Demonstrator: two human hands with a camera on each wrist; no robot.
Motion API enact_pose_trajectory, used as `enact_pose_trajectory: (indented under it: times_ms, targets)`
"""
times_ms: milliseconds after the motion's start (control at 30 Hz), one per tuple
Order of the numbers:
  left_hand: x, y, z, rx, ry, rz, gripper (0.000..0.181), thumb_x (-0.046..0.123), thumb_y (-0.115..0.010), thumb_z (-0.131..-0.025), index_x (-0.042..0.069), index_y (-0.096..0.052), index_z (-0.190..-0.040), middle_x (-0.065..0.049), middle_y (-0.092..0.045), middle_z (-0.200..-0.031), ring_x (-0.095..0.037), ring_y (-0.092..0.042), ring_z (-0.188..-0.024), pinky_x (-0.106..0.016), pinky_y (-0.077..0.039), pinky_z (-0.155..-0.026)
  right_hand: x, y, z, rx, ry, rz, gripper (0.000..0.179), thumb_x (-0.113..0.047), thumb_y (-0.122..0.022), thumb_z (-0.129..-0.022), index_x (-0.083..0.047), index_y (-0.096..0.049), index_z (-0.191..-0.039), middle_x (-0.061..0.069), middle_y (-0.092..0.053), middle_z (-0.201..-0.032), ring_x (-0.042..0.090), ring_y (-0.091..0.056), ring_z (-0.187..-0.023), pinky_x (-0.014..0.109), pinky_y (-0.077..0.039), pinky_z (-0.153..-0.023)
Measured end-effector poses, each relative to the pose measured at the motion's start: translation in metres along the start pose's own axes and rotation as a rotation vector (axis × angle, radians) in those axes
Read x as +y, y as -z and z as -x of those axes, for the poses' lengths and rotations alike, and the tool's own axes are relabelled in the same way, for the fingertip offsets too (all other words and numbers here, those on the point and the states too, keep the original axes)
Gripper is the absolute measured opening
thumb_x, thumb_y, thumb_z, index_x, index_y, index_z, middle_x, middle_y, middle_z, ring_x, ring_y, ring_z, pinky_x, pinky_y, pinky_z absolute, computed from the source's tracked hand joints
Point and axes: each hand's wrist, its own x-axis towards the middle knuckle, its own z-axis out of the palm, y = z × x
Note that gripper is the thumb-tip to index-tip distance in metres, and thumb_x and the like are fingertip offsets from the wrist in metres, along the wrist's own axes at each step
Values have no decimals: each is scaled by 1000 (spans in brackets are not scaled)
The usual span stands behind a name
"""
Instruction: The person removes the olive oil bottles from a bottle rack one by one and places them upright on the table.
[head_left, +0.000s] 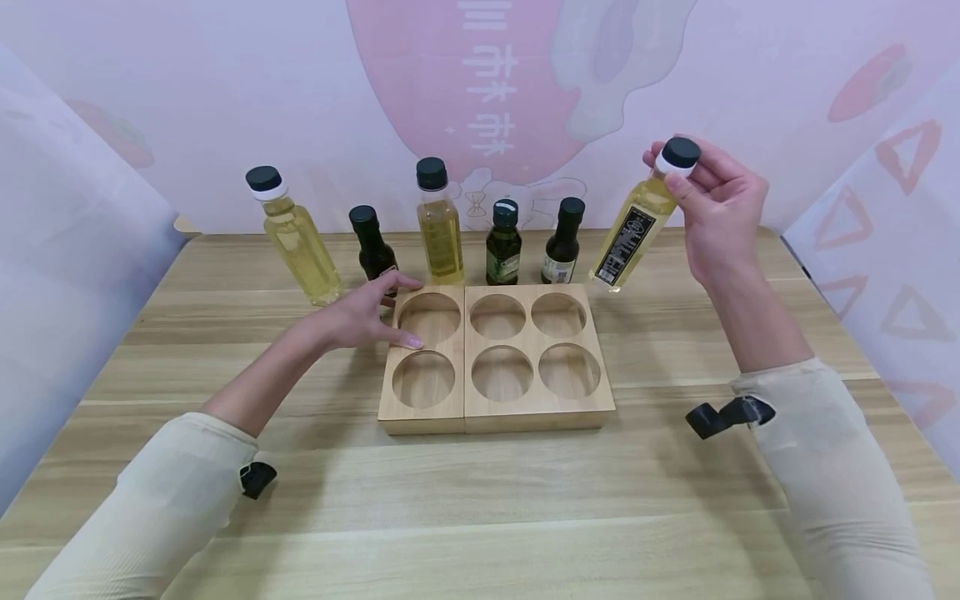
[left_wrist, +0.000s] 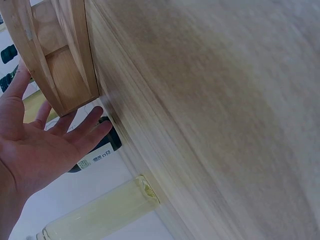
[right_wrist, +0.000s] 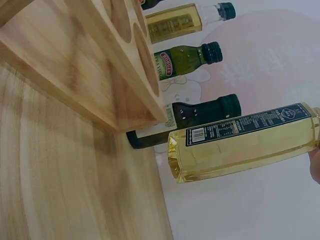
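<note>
In the head view my right hand point(head_left: 722, 212) pinches a clear bottle of yellow oil point(head_left: 636, 229) by its neck, just below the black cap. The bottle leans, its base to the lower left, behind the right end of a wooden holder point(head_left: 534, 410) with round holes. Its black label shows in the right wrist view, above the tabletop. My left hand point(head_left: 358, 317) rests at the holder's left end, thumb on the top face and index finger at the back corner. In the left wrist view its fingers are spread and fairly straight beside the holder point(left_wrist: 70, 75).
Behind the holder stand a yellow oil bottle point(head_left: 441, 237), a green bottle point(head_left: 503, 250) and a dark bottle point(head_left: 561, 250). Another dark bottle point(head_left: 372, 246) is partly behind my left hand. Farther left stands a second yellow oil bottle point(head_left: 302, 250). A printed backdrop point(head_left: 262, 100) rises behind the wooden table point(head_left: 480, 508).
</note>
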Motion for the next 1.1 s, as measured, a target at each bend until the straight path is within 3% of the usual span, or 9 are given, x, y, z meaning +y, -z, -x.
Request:
enact_pose_trajectory:
  times_ms: [133, 500, 767, 1100]
  targets:
    - [1, 0, 0, -1, 6, 4, 76, 10, -85, -88, -1, -39, -148, -23, -33, -161, -58, -33, -142, -65, -36, -116, 8, 6, -3, 32, -35, -10, 36, 24, -71, -83, 18, -65, -119, 23, -76, -106, 30, -77, -100, 34, -57, -100]
    - [2, 0, 1, -7, 5, 6, 76, 10, -84, -88, -1, -39, -149, -23, -31, -161, -59, -32, -142, -66, -34, -117, 25, 20, -8, 55, -38, 62, 34, 27, -64, -86, 15, -68, -118, 19, -78, -104, 26, -77, -99, 32, -56, -101]
    - [3, 0, 2, -11, 22, 5, 78, 12, -84, -89, 0, -38, -150, -23, -31, -162, -58, -32, -143, -66, -34, -117, 30, 26, -8, 62, -77, 99, 33, 25, -68, -85, 8, -74, -112, 16, -79, -102, 23, -77, -98, 28, -57, -98]
    - [2, 1, 1, -8, 15, -3, 77, 12, -85, -88, -1, -39, -149, -23, -32, -162, -58, -33, -143, -65, -34, -117, 37, 27, -11, 68, -107, 102, 34, 23, -72, -83, 8, -74, -114, 14, -79, -100, 20, -77, -97, 27, -59, -95]
